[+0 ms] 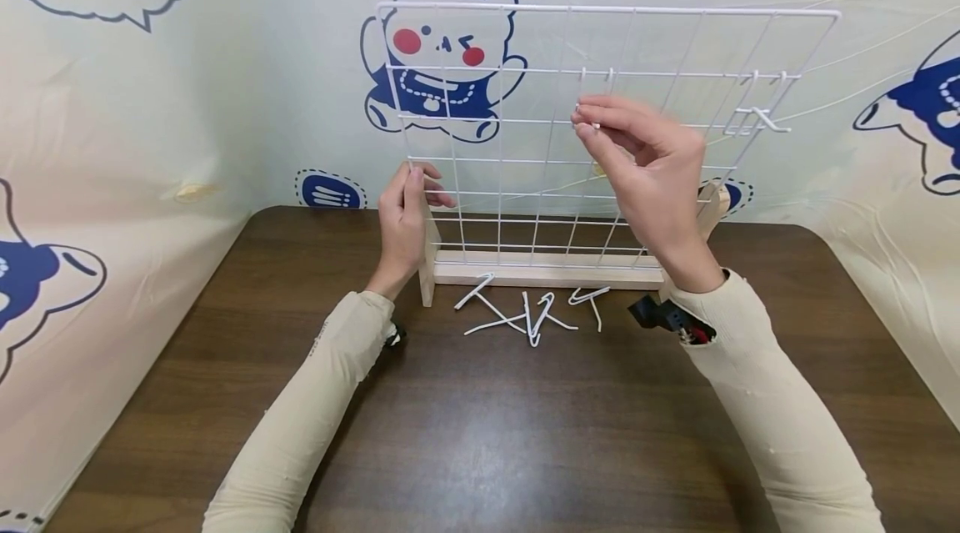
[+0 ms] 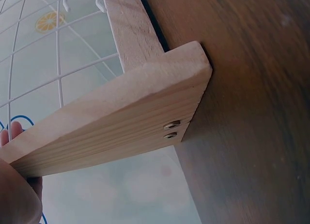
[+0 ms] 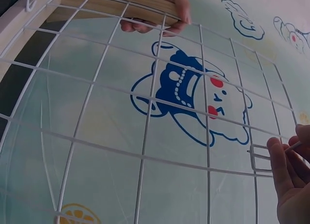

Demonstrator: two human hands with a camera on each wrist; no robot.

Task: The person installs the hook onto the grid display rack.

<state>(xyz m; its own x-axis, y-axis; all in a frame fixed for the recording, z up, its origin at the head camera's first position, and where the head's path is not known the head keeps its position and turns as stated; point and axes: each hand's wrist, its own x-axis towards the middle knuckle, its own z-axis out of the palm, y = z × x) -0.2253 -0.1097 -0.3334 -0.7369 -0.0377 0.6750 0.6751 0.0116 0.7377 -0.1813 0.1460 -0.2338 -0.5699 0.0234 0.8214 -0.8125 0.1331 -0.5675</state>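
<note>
A white wire grid panel (image 1: 480, 7) stands upright in a wooden stand (image 1: 547, 276). My left hand (image 1: 405, 216) grips the stand's left wooden upright (image 2: 121, 107), near its upper end. My right hand (image 1: 660, 166) pinches a white wire hook (image 3: 261, 156) between thumb and fingers at the middle of the panel. Two bent ends of that hook show over the second horizontal wire from the top; its front part is mostly hidden by my fingers. Another white hook (image 1: 763, 118) hangs at the panel's right side.
Several loose white hooks (image 1: 527, 318) lie on the brown table (image 1: 495, 433) just in front of the stand. Behind the table hangs a pale cloth (image 1: 285, 57) printed with bears. Dark wrist gear (image 1: 663, 315) sits at my right cuff.
</note>
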